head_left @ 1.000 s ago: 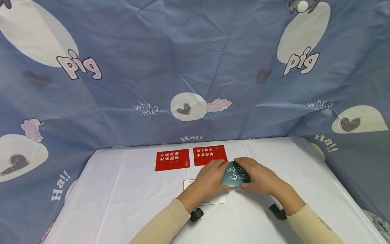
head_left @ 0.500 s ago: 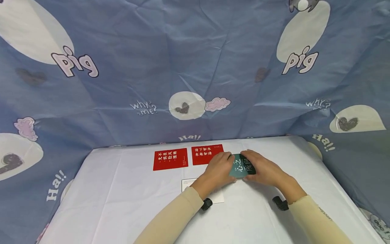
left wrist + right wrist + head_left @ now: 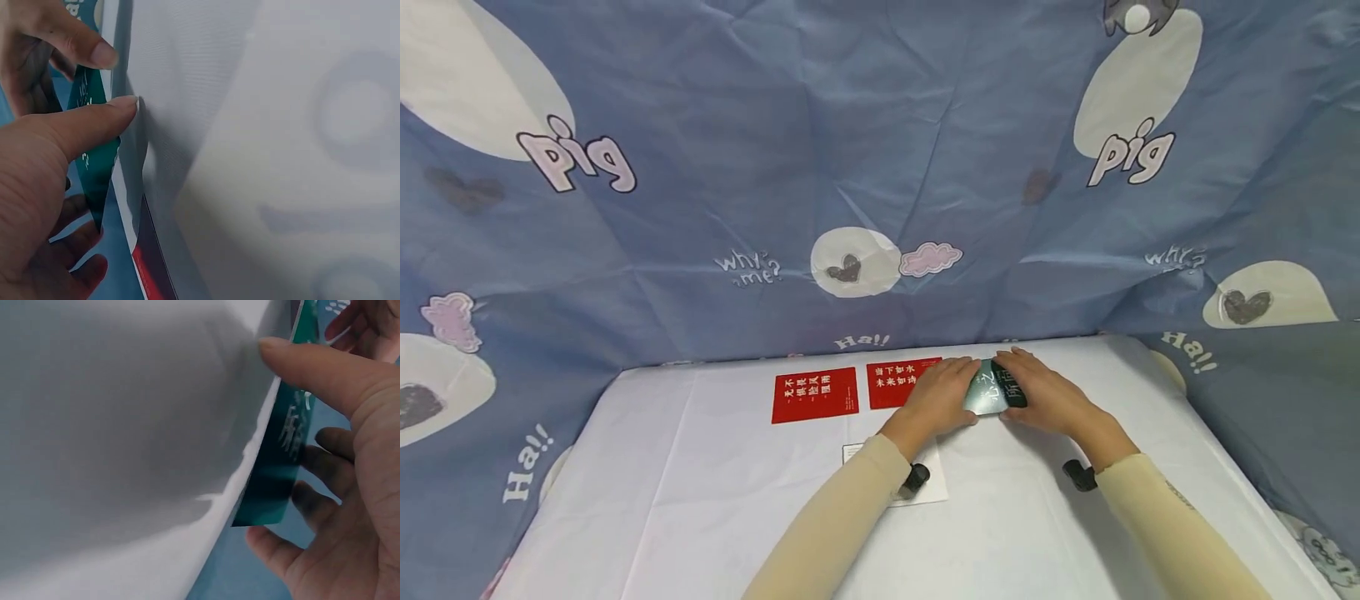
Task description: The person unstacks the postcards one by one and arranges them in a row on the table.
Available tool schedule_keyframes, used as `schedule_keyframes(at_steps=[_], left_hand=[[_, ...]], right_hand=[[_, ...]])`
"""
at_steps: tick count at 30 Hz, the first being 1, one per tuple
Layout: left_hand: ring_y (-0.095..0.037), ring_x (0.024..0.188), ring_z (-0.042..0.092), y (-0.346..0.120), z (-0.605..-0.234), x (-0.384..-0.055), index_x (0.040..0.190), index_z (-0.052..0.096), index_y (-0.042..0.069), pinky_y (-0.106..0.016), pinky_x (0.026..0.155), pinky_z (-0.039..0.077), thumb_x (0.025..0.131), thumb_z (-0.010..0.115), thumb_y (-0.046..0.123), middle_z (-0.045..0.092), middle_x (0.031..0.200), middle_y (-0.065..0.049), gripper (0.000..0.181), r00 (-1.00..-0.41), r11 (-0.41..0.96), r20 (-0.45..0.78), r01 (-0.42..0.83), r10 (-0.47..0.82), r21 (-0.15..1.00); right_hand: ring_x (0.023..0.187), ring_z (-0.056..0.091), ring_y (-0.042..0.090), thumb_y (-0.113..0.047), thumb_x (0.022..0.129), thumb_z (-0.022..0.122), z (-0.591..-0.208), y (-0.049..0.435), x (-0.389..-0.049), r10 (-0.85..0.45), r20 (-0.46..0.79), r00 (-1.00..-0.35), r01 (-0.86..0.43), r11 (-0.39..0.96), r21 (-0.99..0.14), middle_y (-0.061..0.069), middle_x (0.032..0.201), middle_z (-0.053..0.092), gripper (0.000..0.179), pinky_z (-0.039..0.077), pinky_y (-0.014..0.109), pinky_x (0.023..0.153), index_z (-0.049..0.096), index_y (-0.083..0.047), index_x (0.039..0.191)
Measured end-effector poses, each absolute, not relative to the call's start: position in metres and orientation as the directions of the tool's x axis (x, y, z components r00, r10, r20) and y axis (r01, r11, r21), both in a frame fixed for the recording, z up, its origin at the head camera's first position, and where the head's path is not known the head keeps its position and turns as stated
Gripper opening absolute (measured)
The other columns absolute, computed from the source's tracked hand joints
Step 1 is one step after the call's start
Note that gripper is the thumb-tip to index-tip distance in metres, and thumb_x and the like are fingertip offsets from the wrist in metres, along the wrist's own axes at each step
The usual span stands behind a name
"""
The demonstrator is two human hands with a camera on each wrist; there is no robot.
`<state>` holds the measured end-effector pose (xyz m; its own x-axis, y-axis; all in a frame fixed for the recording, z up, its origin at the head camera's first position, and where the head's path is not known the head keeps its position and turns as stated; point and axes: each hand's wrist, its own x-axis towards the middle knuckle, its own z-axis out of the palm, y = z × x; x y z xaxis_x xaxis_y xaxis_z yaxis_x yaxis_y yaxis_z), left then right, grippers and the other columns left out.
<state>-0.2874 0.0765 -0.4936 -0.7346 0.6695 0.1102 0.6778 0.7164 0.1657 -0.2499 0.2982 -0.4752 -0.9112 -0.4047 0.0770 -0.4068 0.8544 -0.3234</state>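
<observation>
A dark green card with white Chinese characters lies between my two hands at the back of the table. My left hand holds its left edge, and my right hand grips the right edge. In the left wrist view the card appears nearly edge-on, close over the white cloth, with the left thumb at its near side. From the right wrist, the card shows between thumb and fingers. A red card is just left of my left hand, partly covered by it.
Another red card lies farther left on the white tablecloth. Under my left forearm is a white card, partly hidden. A blue printed curtain rises behind the table's back edge. Black wrist cameras hang below the sleeves.
Both hands have carried the green card away from the body and slightly right, toward the back of the table beside the red cards. The red and white cards stayed put.
</observation>
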Motion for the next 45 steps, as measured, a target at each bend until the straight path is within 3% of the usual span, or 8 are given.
schedule_keyframes(at_steps=[10,21,29,39,45], left_hand=[[-0.019,0.140,0.050,0.089,-0.494,-0.309,0.159,0.043,0.013,-0.044,0.123,0.030,0.081,0.091,0.038,0.056,0.152,-0.002,0.094,-0.730,0.693,0.069,0.670,0.680,0.267],[-0.016,0.146,0.044,0.081,-0.491,-0.324,0.163,0.036,0.015,-0.045,0.128,0.018,0.084,0.089,0.038,0.049,0.159,0.000,0.099,-0.735,0.696,-0.057,0.611,0.676,0.376],[-0.017,0.146,0.045,0.076,-0.490,-0.328,0.164,0.036,0.016,-0.045,0.128,0.018,0.086,0.087,0.036,0.049,0.159,0.001,0.095,-0.741,0.711,-0.084,0.598,0.667,0.370],[-0.017,0.148,0.043,0.077,-0.487,-0.331,0.164,0.036,0.016,-0.044,0.129,0.013,0.091,0.084,0.034,0.048,0.160,0.000,0.090,-0.748,0.722,-0.097,0.585,0.656,0.369],[-0.016,0.147,0.043,0.074,-0.491,-0.332,0.162,0.039,0.016,-0.044,0.129,0.013,0.092,0.082,0.034,0.049,0.159,0.001,0.083,-0.753,0.728,-0.096,0.582,0.650,0.364]], right_hand=[[0.142,0.042,0.046,-0.014,0.078,0.090,-0.474,0.307,-0.273,-0.397,-0.003,-0.918,-0.370,0.858,-0.357,0.026,0.150,0.050,0.084,0.036,0.062,0.116,0.047,0.000,0.149],[0.145,0.037,0.045,-0.019,0.079,0.093,-0.477,0.306,-0.286,-0.348,-0.077,-0.934,-0.290,0.869,-0.402,0.024,0.152,0.047,0.087,0.033,0.062,0.118,0.047,-0.004,0.151],[0.149,0.031,0.045,-0.018,0.080,0.092,-0.479,0.305,-0.294,-0.347,-0.119,-0.930,-0.271,0.868,-0.416,0.023,0.155,0.045,0.086,0.029,0.062,0.120,0.046,-0.004,0.152],[0.146,0.035,0.045,-0.019,0.081,0.090,-0.474,0.303,-0.306,-0.340,-0.156,-0.928,-0.257,0.882,-0.394,0.025,0.156,0.043,0.089,0.032,0.061,0.119,0.043,-0.002,0.155],[0.151,0.026,0.048,-0.018,0.084,0.088,-0.477,0.304,-0.308,-0.347,-0.187,-0.919,-0.229,0.855,-0.465,0.032,0.163,0.029,0.095,0.026,0.062,0.122,0.035,0.002,0.159]])
